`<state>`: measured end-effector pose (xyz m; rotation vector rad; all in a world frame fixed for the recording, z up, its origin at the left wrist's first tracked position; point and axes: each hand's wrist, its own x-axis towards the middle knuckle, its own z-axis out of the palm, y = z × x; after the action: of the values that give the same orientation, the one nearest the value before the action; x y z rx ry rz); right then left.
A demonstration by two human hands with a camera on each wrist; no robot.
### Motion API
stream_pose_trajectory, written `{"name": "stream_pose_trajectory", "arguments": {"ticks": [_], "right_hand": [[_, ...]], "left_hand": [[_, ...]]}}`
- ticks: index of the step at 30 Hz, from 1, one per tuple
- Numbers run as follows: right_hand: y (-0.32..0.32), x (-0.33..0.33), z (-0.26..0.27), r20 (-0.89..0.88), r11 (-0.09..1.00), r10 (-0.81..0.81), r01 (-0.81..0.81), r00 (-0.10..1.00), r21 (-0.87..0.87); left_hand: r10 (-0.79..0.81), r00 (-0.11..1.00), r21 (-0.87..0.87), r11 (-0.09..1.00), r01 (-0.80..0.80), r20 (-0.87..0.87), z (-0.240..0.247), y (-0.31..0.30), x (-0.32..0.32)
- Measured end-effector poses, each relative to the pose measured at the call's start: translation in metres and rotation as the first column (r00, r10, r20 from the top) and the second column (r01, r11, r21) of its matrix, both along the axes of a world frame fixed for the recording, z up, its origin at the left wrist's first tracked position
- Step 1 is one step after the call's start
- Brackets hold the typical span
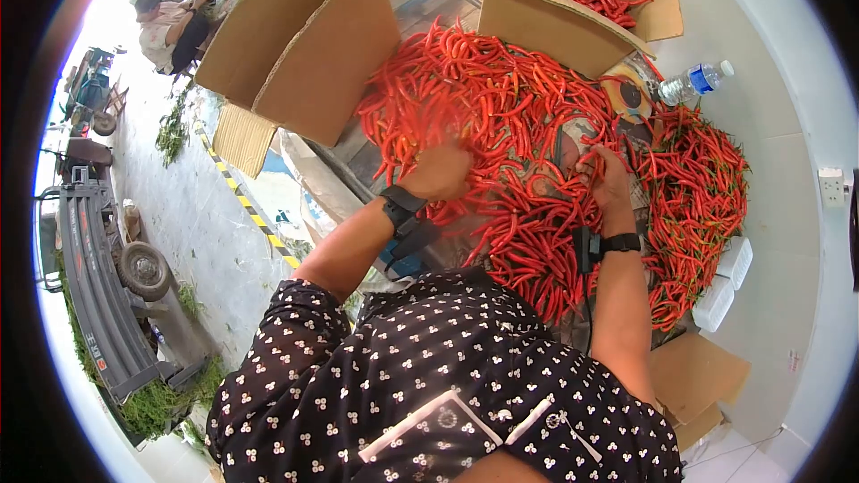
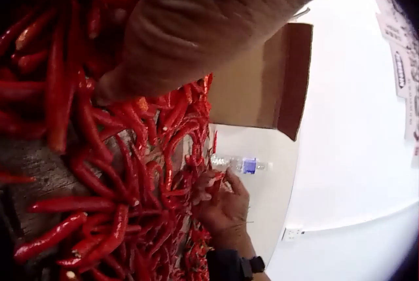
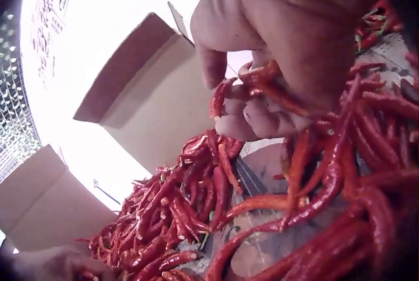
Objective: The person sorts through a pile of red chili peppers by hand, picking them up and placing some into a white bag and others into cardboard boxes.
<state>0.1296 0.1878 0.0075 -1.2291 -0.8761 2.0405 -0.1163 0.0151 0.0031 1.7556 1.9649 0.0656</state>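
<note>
Right grip [image 1: 611, 183] curls round a few red chilies [image 3: 221, 100].
Left grip [image 1: 440, 173] is at the left of the chili pile [image 1: 508, 105], its hold too hidden to tell; a cardboard box [image 1: 555, 27] stands on the far side.

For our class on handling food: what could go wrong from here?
Bare fingers of the right hand pinch a red chilli; its juice might irritate skin.
The green-stemmed pile lies right beside the loose red chillies, so the two could mix.
The plastic bottle near the chillies might get knocked.
</note>
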Motion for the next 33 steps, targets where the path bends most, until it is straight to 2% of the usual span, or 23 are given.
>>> {"name": "stream_pose_trajectory", "arguments": {"ticks": [1,2,3,4,5,7,9,10,12,13,14,16,17,19,20,22,23,25,26,28,29,32,33], "right_hand": [[0.001,-0.002,-0.001,0.001,1.000,-0.001,0.001,1.000,0.000],[0.004,-0.006,-0.002,0.130,0.996,0.051,-0.060,0.990,0.068],[0.007,-0.010,-0.005,0.260,0.984,0.096,-0.132,0.961,0.124],[0.011,-0.014,-0.009,0.261,0.983,0.104,-0.138,0.960,0.119],[0.014,-0.020,-0.013,0.356,0.968,0.139,-0.203,0.924,0.150],[0.019,-0.036,-0.015,0.444,0.944,0.181,-0.281,0.878,0.172],[0.022,-0.052,-0.017,0.673,0.901,0.137,-0.374,0.727,0.220],[0.028,-0.057,-0.024,0.671,0.898,0.147,-0.382,0.727,0.217],[0.034,-0.067,-0.034,0.928,0.681,0.001,-0.679,0.373,0.273],[0.033,-0.072,-0.031,0.951,0.647,-0.004,-0.725,0.308,0.237],[0.035,-0.074,-0.037,0.951,0.643,0.003,-0.729,0.308,0.234],[0.037,-0.077,-0.047,0.942,0.551,-0.164,-0.765,0.293,0.334],[0.038,-0.075,-0.051,0.943,0.551,-0.162,-0.766,0.292,0.332],[0.036,-0.073,-0.049,0.963,0.480,-0.130,-0.834,0.238,0.271],[0.034,-0.071,-0.048,0.962,0.482,-0.134,-0.833,0.237,0.272],[0.028,-0.065,-0.046,0.908,0.647,-0.004,-0.691,0.419,0.322],[0.025,-0.059,-0.044,0.908,0.648,-0.006,-0.690,0.418,0.322],[0.020,-0.046,-0.035,0.566,0.910,0.213,-0.372,0.796,0.181],[0.016,-0.041,-0.033,0.566,0.913,0.205,-0.365,0.799,0.184],[0.002,-0.034,-0.024,0.216,0.972,0.201,-0.222,0.956,0.079],[-0.006,-0.031,-0.018,0.058,0.977,0.211,-0.210,0.976,-0.027],[-0.034,-0.041,-0.006,0.020,0.983,0.168,-0.166,0.986,-0.082],[-0.037,-0.037,-0.005,-0.049,0.948,0.314,-0.316,0.948,-0.047]], "left_hand": [[0.013,1.000,0.000,1.000,-0.013,0.026,0.004,-0.001,-0.002],[0.014,1.000,-0.001,1.000,-0.014,0.027,0.005,-0.002,-0.006],[0.072,0.987,0.069,0.994,-0.082,0.144,0.006,-0.002,-0.012],[0.124,0.957,0.129,0.978,-0.162,0.261,0.005,-0.003,-0.018],[0.133,0.956,0.125,0.978,-0.170,0.260,0.002,-0.003,-0.027],[0.274,0.803,0.047,0.936,-0.350,0.530,0.000,-0.004,-0.042],[0.334,0.764,0.059,0.898,-0.436,0.553,0.001,-0.009,-0.050],[0.379,0.722,0.073,0.858,-0.508,0.579,0.002,-0.011,-0.053],[0.383,0.767,0.162,0.835,-0.526,0.514,-0.006,-0.013,-0.054],[0.395,0.781,0.172,0.832,-0.527,0.484,-0.013,-0.011,-0.053],[0.405,0.794,0.183,0.830,-0.527,0.454,-0.020,-0.010,-0.052],[0.394,0.813,0.103,0.873,-0.477,0.428,-0.017,-0.002,-0.044],[0.372,0.834,0.025,0.908,-0.418,0.406,-0.016,0.002,-0.039],[0.342,0.869,0.095,0.913,-0.398,0.358,-0.019,0.008,-0.027],[0.314,0.900,0.166,0.912,-0.374,0.304,-0.019,0.011,-0.021],[0.304,0.910,0.178,0.915,-0.361,0.281,-0.012,0.017,-0.013],[0.298,0.919,0.187,0.918,-0.350,0.257,-0.009,0.019,-0.009],[0.293,0.940,0.184,0.928,-0.324,0.177,-0.016,0.027,-0.004],[0.286,0.953,0.178,0.937,-0.299,0.095,-0.018,0.030,-0.002],[0.266,0.956,0.225,0.930,-0.289,0.126,-0.017,0.029,0.002],[0.255,0.954,0.270,0.918,-0.290,0.155,-0.016,0.029,0.004],[0.257,0.941,0.299,0.901,-0.316,0.218,-0.018,0.029,0.007],[0.256,0.942,0.302,0.900,-0.314,0.218,-0.030,0.031,0.004]]}}
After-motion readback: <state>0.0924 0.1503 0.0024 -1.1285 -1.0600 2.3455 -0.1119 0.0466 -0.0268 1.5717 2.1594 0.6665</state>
